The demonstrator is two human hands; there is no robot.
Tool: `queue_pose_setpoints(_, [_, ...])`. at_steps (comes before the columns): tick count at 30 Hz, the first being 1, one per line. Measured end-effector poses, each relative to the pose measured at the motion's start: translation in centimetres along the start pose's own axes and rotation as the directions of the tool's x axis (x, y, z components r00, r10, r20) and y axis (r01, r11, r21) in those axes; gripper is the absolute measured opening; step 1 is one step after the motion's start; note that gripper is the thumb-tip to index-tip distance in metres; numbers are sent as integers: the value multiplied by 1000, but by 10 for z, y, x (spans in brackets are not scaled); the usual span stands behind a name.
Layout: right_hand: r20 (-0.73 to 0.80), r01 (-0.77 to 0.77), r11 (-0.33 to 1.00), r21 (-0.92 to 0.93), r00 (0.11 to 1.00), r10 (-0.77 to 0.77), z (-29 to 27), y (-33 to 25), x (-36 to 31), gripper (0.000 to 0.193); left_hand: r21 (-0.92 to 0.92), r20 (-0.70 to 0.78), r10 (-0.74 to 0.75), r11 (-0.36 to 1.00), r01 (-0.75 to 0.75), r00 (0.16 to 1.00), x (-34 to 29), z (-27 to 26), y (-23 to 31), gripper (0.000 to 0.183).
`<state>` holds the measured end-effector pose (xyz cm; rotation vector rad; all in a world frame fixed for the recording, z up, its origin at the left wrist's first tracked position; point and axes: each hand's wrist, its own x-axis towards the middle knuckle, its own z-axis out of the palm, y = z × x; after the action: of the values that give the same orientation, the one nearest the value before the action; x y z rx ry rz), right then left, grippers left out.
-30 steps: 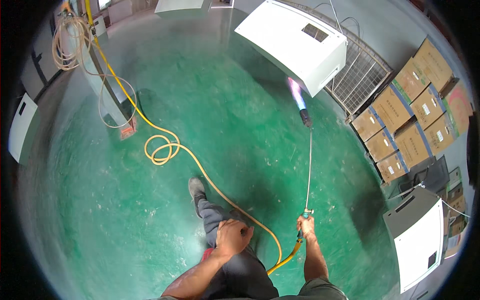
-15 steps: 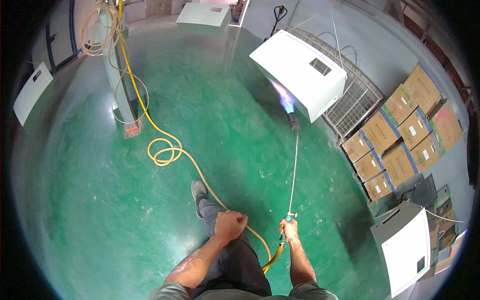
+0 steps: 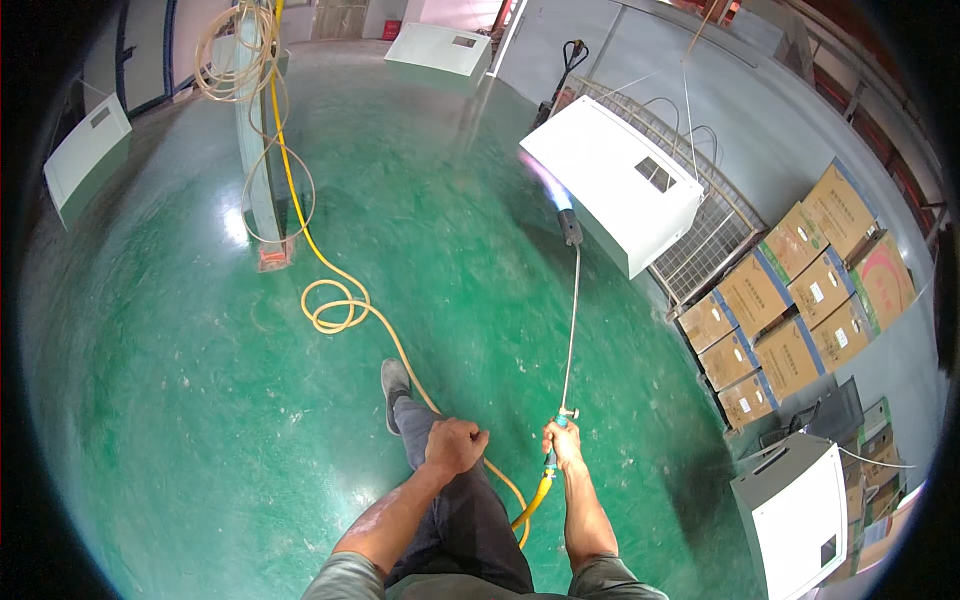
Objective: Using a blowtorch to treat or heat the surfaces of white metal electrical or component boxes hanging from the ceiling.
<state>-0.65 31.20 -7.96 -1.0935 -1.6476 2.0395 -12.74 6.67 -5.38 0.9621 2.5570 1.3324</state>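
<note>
My right hand [image 3: 563,443] is wrapped round the handle of a gas torch [image 3: 572,330], a long thin metal wand with a dark burner head. A blue and violet flame leaves the burner and runs along the lower left edge of a hanging white metal housing [image 3: 612,160]. This housing is box-shaped, tilted, and has a small rectangular window. From the torch's handle a yellow hose [image 3: 533,503] trails away over the floor. Curled into a fist above my left thigh, my left hand [image 3: 456,446] shows nothing in it.
The hose loops on the green floor [image 3: 250,400] and rises beside a post [image 3: 258,150]. Stacked cardboard boxes [image 3: 790,300] and a wire cage [image 3: 710,255] stand at right. Other white housings hang at near right [image 3: 795,520], far left [image 3: 88,160] and the back [image 3: 437,48].
The burner and flame have shifted left and slightly up along the housing's lower edge. My right hand has moved a little left with the torch. The view has tilted slightly.
</note>
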Motion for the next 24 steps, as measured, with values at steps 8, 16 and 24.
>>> queue_pose_setpoints(8, [-44, -63, 998, 1, 997, 63, 4, -6, 17, 12, 76, 9, -28, 997, 27, 1000, 2, 0, -2, 31])
queue_pose_setpoints(16, [-141, -83, 996, 26, 986, 85, -38, 12, -13, 20, 59, 85, -97, 994, 92, 992, 4, -6, 3, 32])
queue_pose_setpoints(24, [-236, -76, 996, -44, 970, 64, -86, 44, -86, 9, -53, 203, -142, 986, 156, 969, 5, -17, -6, 34])
